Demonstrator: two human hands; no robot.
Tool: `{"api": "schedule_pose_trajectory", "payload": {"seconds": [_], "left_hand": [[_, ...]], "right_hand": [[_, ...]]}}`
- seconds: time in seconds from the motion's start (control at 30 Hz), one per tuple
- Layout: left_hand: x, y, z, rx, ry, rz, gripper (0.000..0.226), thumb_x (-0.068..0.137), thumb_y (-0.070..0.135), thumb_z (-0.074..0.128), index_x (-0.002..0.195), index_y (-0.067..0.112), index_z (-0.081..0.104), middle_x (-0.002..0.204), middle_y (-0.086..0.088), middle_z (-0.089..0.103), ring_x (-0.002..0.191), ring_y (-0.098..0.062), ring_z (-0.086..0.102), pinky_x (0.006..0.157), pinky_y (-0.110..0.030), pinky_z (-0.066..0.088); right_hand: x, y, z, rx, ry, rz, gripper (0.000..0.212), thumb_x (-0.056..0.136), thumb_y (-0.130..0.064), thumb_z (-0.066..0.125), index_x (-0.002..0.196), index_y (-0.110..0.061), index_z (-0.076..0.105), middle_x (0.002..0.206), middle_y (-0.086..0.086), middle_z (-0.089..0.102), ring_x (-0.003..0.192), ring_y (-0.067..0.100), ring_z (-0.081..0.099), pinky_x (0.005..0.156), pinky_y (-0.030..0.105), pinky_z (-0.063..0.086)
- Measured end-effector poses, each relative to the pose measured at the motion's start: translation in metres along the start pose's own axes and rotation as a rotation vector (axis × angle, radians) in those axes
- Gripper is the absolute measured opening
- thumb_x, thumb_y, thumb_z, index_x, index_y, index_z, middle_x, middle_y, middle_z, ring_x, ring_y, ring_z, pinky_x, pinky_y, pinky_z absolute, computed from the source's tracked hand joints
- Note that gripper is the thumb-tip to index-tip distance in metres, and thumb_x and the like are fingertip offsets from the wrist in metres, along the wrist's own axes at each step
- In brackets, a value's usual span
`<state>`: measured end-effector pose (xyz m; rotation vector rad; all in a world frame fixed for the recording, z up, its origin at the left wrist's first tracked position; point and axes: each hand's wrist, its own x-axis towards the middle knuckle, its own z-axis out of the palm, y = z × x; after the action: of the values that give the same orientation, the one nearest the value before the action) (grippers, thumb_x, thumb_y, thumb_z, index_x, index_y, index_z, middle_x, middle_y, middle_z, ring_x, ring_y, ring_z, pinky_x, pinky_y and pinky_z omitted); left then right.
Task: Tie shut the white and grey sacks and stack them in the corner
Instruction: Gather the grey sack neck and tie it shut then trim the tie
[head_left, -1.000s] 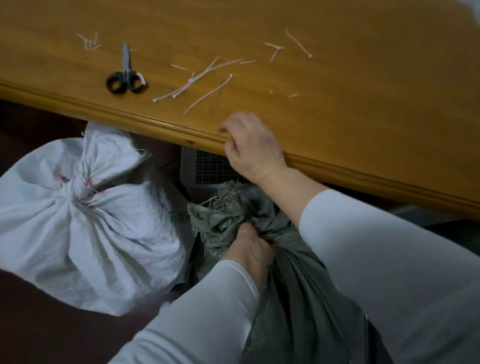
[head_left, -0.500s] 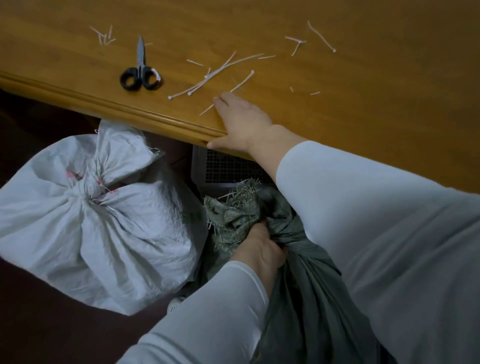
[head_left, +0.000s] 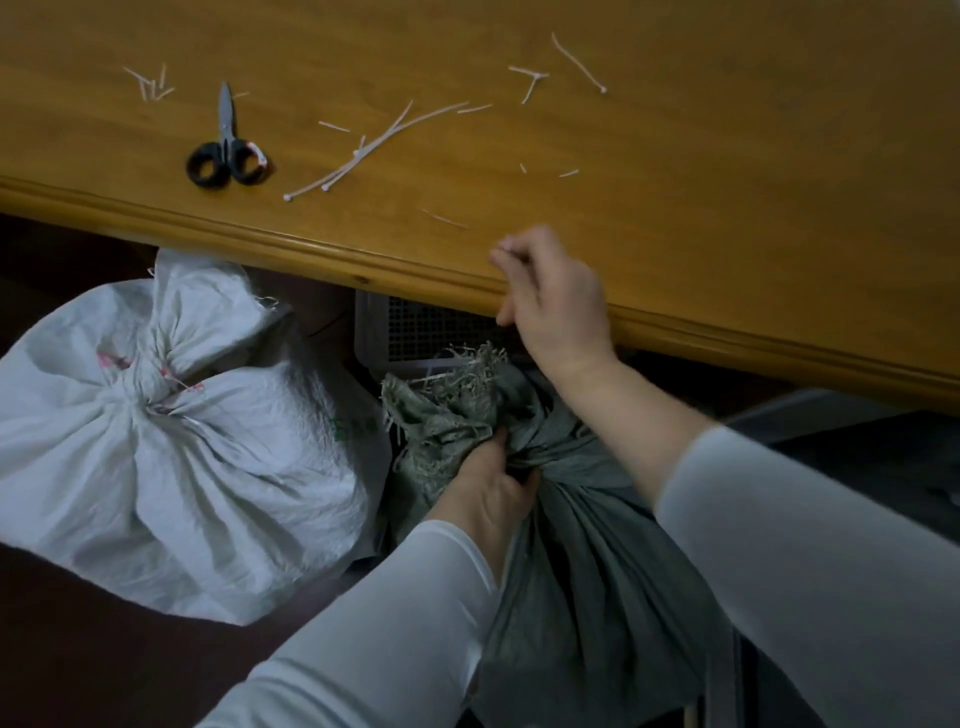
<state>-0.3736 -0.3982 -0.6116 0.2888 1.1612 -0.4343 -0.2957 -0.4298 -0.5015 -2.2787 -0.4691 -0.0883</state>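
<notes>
On the floor at the left lies the white sack (head_left: 208, 467), its neck gathered and cinched. The grey sack (head_left: 597, 571) stands to its right, under the table edge. My left hand (head_left: 493, 488) grips the grey sack's bunched neck, and the frayed mouth sticks up above my fist. At the table's front edge, my right hand (head_left: 556, 296) has its fingers curled and pinches a thin white cable tie (head_left: 444, 219). The tie is blurred and trails to the left over the wood.
The wooden table (head_left: 727, 208) fills the top of the view. It carries black-handled scissors (head_left: 226, 156), two long cable ties (head_left: 374, 145) and several cut-off ends. A pale perforated plastic basket (head_left: 415, 332) sits under the table behind the grey sack.
My right hand reached onto the table, took one cable tie and drew back to the front edge with it. My left hand has kept its grip on the grey sack's neck.
</notes>
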Motion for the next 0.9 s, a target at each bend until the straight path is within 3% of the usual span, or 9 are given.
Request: {"api": "schedule_pose_trajectory", "payload": {"seconds": [0.13, 0.2, 0.3, 0.4, 0.53, 0.6, 0.7, 0.8, 0.9], "left_hand": [[-0.012, -0.016, 0.000, -0.002, -0.014, 0.115, 0.014, 0.097, 0.016, 0.046, 0.098, 0.009, 0.058, 0.050, -0.010, 0.066, 0.041, -0.013, 0.064, 0.036, -0.017, 0.047], [-0.008, -0.025, -0.007, 0.144, 0.022, 0.218, 0.021, 0.097, 0.012, 0.045, 0.080, 0.008, 0.056, 0.040, -0.002, 0.061, 0.031, -0.009, 0.057, 0.032, -0.016, 0.044], [-0.002, -0.033, -0.022, 0.367, 0.088, 0.283, 0.022, 0.097, 0.005, 0.044, 0.081, 0.007, 0.058, 0.062, -0.007, 0.070, 0.051, -0.011, 0.065, 0.046, -0.020, 0.053], [-0.010, -0.036, -0.022, 0.499, 0.145, 0.285, 0.026, 0.097, 0.006, 0.046, 0.121, 0.001, 0.053, 0.121, -0.016, 0.059, 0.080, -0.020, 0.057, 0.080, -0.029, 0.048], [-0.020, -0.039, -0.016, 0.524, -0.196, 0.488, 0.035, 0.103, 0.015, 0.023, 0.121, 0.003, 0.050, 0.109, -0.016, 0.056, 0.096, -0.030, 0.056, 0.090, -0.033, 0.045], [-0.012, -0.040, -0.017, 0.902, -0.209, 0.613, 0.034, 0.100, 0.004, 0.031, 0.132, -0.004, 0.039, 0.120, -0.015, 0.052, 0.116, -0.037, 0.050, 0.080, -0.020, 0.050], [0.013, -0.038, -0.025, 1.676, -0.133, 0.850, 0.046, 0.094, 0.020, 0.050, 0.135, 0.006, 0.036, 0.126, -0.009, 0.052, 0.115, -0.027, 0.052, 0.096, -0.030, 0.045], [0.024, -0.035, -0.020, 2.135, -0.167, 1.216, 0.049, 0.090, 0.023, 0.056, 0.134, 0.006, 0.043, 0.130, -0.015, 0.052, 0.119, -0.029, 0.050, 0.101, -0.035, 0.039], [0.029, -0.030, -0.013, 2.335, -0.287, 1.252, 0.063, 0.079, 0.021, 0.069, 0.133, -0.001, 0.045, 0.128, -0.020, 0.052, 0.120, -0.033, 0.049, 0.104, -0.037, 0.036]], "right_hand": [[-0.073, 0.036, -0.029, 0.270, 0.040, 0.280, 0.016, 0.095, -0.016, 0.050, 0.079, -0.022, 0.048, 0.074, -0.008, 0.061, 0.064, 0.013, 0.067, 0.057, 0.029, 0.056], [-0.095, 0.060, -0.042, 0.412, 0.108, 0.456, 0.019, 0.094, -0.013, 0.052, 0.077, -0.021, 0.052, 0.074, 0.001, 0.064, 0.064, 0.012, 0.067, 0.060, 0.027, 0.057], [-0.111, 0.089, -0.058, 0.626, 0.184, 0.688, 0.016, 0.094, -0.007, 0.051, 0.080, -0.012, 0.056, 0.081, 0.008, 0.066, 0.067, 0.009, 0.069, 0.067, 0.020, 0.057], [-0.118, 0.109, -0.071, 0.725, 0.178, 0.731, 0.016, 0.093, -0.001, 0.050, 0.081, -0.009, 0.056, 0.089, 0.010, 0.066, 0.080, 0.013, 0.069, 0.076, 0.020, 0.057], [-0.117, 0.120, -0.087, 0.732, 0.175, 0.711, 0.015, 0.096, -0.004, 0.046, 0.084, -0.012, 0.053, 0.090, 0.012, 0.066, 0.069, 0.015, 0.071, 0.066, 0.023, 0.058], [-0.117, 0.122, -0.087, 0.654, 0.125, 0.730, 0.016, 0.098, -0.007, 0.042, 0.086, -0.015, 0.050, 0.083, 0.013, 0.064, 0.060, 0.015, 0.069, 0.059, 0.025, 0.057], [-0.111, 0.114, -0.077, 0.227, -0.105, 0.669, 0.014, 0.099, -0.022, 0.039, 0.099, -0.024, 0.052, 0.085, 0.007, 0.060, 0.066, 0.018, 0.064, 0.064, 0.038, 0.055], [-0.100, 0.090, -0.073, -0.313, -0.496, 0.531, 0.065, 0.083, -0.068, 0.041, 0.127, -0.020, 0.043, 0.105, 0.002, 0.057, 0.097, 0.024, 0.059, 0.082, 0.041, 0.052], [-0.105, 0.077, -0.063, -0.704, -0.854, 0.399, 0.130, 0.050, -0.088, 0.054, 0.146, -0.009, 0.014, 0.140, 0.014, 0.037, 0.125, 0.029, 0.045, 0.091, 0.040, 0.045]]}}
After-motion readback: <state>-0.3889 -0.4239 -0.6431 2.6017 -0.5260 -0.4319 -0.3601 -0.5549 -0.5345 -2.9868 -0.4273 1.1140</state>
